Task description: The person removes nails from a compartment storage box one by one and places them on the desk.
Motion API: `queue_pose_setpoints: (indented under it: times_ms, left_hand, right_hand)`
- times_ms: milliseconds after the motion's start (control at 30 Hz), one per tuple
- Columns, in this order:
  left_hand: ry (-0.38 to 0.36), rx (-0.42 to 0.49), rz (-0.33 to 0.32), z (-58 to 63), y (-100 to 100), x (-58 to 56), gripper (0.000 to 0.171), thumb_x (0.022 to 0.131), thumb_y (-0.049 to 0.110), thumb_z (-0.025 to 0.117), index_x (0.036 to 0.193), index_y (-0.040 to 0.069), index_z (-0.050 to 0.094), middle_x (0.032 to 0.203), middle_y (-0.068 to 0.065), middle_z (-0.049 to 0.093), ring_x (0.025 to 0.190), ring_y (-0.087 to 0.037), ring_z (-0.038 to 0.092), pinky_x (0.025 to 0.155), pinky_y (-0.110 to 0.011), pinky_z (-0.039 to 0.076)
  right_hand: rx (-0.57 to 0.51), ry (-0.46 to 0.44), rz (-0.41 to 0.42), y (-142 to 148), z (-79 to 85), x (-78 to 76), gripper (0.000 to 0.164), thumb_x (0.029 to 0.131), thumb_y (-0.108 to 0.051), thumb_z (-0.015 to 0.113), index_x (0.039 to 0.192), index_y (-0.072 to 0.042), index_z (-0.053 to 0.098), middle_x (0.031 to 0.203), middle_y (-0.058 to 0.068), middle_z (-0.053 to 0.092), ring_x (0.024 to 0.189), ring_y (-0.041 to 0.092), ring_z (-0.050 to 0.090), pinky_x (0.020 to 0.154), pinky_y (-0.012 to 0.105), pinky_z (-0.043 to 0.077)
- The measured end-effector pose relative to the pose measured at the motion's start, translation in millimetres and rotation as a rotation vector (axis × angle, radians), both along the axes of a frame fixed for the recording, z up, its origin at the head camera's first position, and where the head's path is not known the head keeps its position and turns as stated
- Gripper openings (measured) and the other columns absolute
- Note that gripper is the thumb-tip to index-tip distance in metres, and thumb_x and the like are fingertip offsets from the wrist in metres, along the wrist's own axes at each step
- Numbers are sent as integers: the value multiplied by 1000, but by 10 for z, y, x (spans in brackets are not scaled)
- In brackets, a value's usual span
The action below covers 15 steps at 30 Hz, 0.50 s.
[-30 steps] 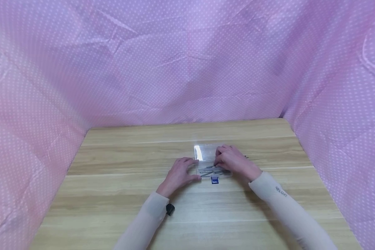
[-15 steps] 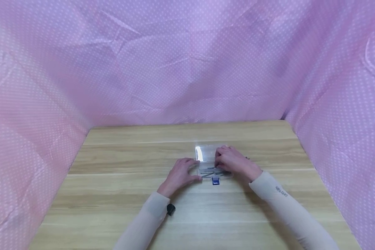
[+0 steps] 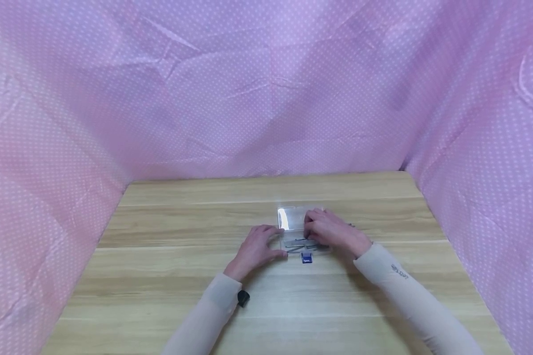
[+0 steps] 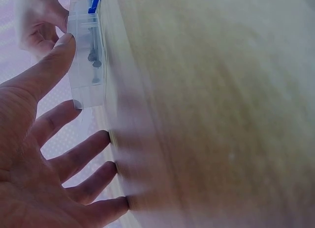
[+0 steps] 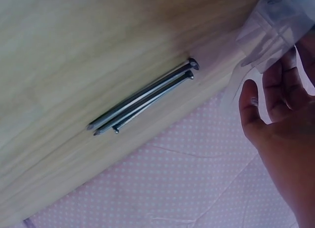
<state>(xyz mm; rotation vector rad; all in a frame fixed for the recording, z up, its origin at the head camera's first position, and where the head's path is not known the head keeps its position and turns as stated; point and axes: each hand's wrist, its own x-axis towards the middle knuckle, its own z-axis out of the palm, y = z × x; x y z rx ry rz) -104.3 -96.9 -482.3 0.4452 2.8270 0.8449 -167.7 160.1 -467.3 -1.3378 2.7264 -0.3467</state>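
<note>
A clear plastic box (image 3: 294,218) lies with its lid back on the table, a blue latch (image 3: 307,258) at its front. Several metal nails (image 3: 295,248) lie inside its compartments. My left hand (image 3: 255,246) holds the box's left end between thumb and forefinger; the other fingers spread onto the table in the left wrist view. Over the box's right half is my right hand (image 3: 330,229), fingers bent down into it. Its fingertips are close to a nail (image 3: 301,239); whether they pinch one is hidden. The right wrist view shows the right thumb (image 5: 250,102) beside the box.
Beyond the right hand, a few loose nails (image 5: 142,97) lie side by side on the wooden table (image 3: 182,217). One is thinner, with a threaded shank. Pink dotted cloth (image 3: 266,98) encloses the table's back and sides.
The nail by the right fingertips lies slightly lower and further right within the box than a second ago. My right fingers have shifted only slightly; the left hand keeps its place on the box.
</note>
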Motion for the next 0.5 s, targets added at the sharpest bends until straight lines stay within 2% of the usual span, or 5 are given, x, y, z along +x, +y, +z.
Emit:
queue_pose_setpoints:
  times_ms: [233,500]
  left_hand:
    - [13,9,-8,6,8,7,70,81,44,87,141,17,64,145,-11,58,136,-34,49,114,-52,42]
    - [12,-4,-3,-7,3,15,70,81,45,87,141,17,64,145,-11,58,137,-34,48,114,-52,41]
  right_hand:
    - [5,11,-10,4,6,26,10,90,-12,79,99,-15,78,111,1,63,108,23,56,97,48,50]
    - [-30,15,-6,40,19,50,7,93,-11,76,99,-15,77,112,1,65,108,24,58,102,56,49]
